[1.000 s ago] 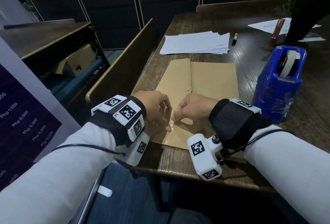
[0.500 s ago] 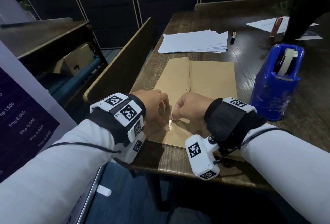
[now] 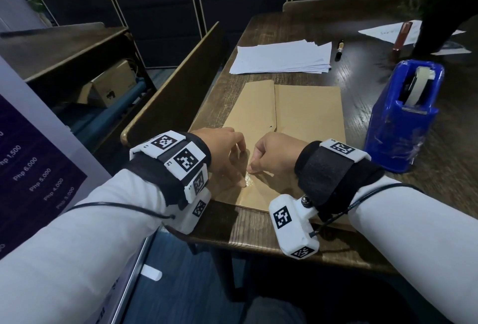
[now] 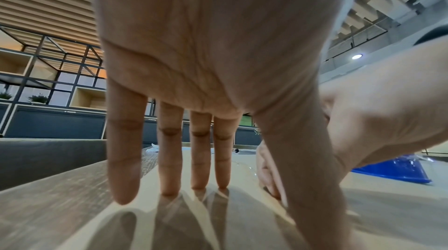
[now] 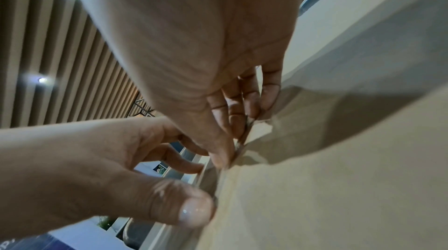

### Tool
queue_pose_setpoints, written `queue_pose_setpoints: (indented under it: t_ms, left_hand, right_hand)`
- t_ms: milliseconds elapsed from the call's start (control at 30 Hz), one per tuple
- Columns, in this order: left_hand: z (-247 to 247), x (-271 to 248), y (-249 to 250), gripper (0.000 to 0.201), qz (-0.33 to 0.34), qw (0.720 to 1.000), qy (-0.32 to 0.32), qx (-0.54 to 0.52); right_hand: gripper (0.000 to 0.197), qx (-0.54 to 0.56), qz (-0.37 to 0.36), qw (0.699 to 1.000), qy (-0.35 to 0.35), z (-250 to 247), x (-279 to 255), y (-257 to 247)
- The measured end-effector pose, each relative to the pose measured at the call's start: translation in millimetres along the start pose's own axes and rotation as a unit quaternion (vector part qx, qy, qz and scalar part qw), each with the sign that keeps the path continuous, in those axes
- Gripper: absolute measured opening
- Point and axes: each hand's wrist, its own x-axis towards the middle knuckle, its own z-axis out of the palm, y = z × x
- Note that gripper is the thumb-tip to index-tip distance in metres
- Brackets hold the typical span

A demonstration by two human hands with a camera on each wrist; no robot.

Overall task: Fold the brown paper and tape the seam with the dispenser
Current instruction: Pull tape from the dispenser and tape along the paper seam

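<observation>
The left hand (image 3: 222, 153) is pressed flat-fingered on the paper (image 3: 307, 114); tape (image 3: 249, 181) is pinched by the right hand (image 3: 274, 153); it should be rubbed flat along the seam.

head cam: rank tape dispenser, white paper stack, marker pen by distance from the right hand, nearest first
1. Tape dispenser: blue, just right of the right hand, beside the brown paper.
2. White paper stack: on the table beyond the brown paper's far edge.
3. Marker pen: farther back, just right of the stack.
</observation>
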Motion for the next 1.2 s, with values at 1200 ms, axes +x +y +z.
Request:
queue_pose_setpoints:
  t_ms: [1200]
  left_hand:
    - [-1.2, -5.2, 0.8, 0.079, 0.000, 0.999, 0.002, 0.037]
  right_hand:
    - [0.073, -0.195, 0.012, 0.976, -0.101, -17.4, 19.0, -4.3]
